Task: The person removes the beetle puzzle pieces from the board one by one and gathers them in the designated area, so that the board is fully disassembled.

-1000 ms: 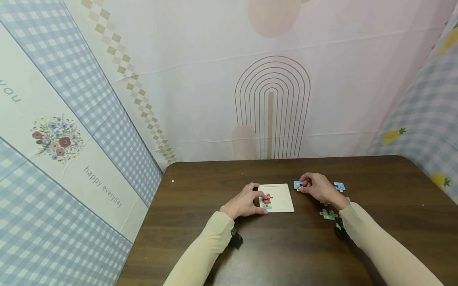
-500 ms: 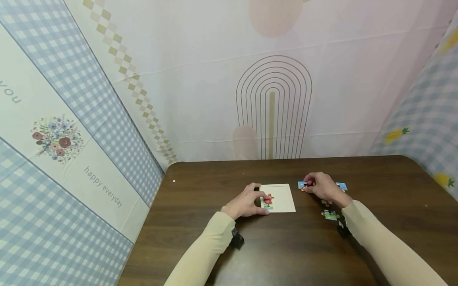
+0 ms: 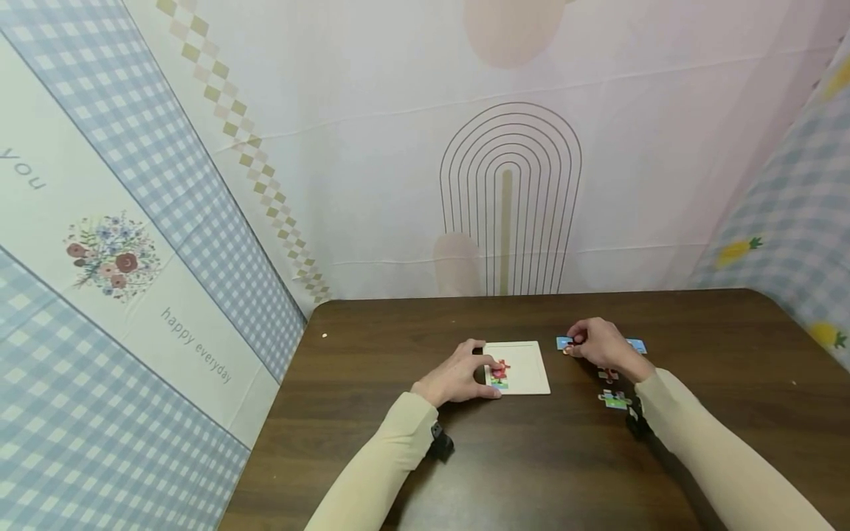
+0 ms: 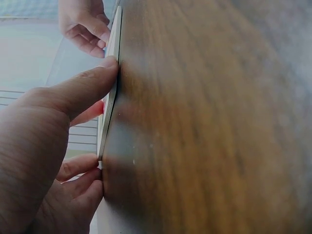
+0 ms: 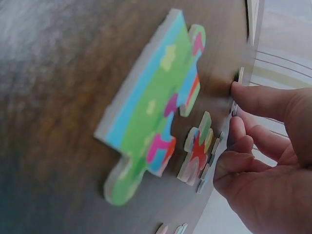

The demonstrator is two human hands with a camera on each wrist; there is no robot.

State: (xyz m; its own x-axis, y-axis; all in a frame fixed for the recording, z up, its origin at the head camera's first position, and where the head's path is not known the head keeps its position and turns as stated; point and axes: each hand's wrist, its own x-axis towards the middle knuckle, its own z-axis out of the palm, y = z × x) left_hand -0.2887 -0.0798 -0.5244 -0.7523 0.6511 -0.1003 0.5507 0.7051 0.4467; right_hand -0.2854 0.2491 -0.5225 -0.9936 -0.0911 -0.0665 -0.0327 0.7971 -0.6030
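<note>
Where the sleeves enter at the near edge of the table (image 3: 518, 472), the inventory runs outward as follows.

Green piece (image 3: 614, 400): loose, nearest the right forearm; sharp in the right wrist view (image 5: 156, 112), with a smaller red-and-green piece (image 3: 607, 375) just beyond it.

Left hand (image 3: 454, 377): thumb and fingers curled against the near-left edge of the tray (image 3: 527, 363), steadying it flat; the left wrist view shows the thumb (image 4: 83, 90) pressed to the tray rim. One piece (image 3: 498, 374), red over green, sits seated in the tray beside the fingers.

Right hand (image 3: 598, 345): fingers curled and pinching a blue piece (image 3: 564, 343), low over the table just right of the tray. A further blue piece (image 3: 636, 345) lies beyond the hand.

Handling note: the pinched piece would best be lifted clear, turned to match the seated one, and lowered flat while the left hand keeps the tray from sliding.

Obscured: the blue piece's printed face and tabs are mostly covered by fingers; whether it touches the table cannot be told; the tray's left edge is hidden under the left hand.
</note>
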